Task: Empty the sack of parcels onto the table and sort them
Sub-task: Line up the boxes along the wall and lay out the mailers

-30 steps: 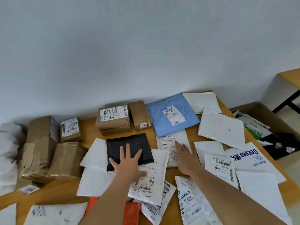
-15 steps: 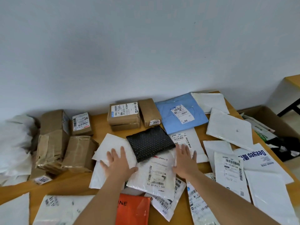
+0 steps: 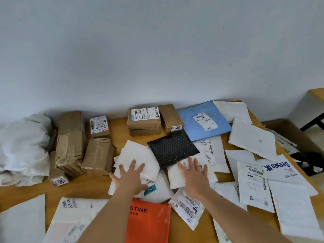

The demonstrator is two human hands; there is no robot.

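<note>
Shifted rightward, black mailer (image 3: 172, 149) lies beyond right hand's (image 3: 194, 178) fingers (image 3: 192, 163).

Boxes (image 3: 98, 137) left of mailers (image 3: 252, 142)

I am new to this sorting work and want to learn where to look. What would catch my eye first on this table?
The two hands, left hand and right hand, lie flat with spread fingers on white mailers in the middle of the table. Between them, a little farther back, sits a black dotted mailer; an orange mailer lies at the near edge. Brown boxes stand grouped at the left.
</note>
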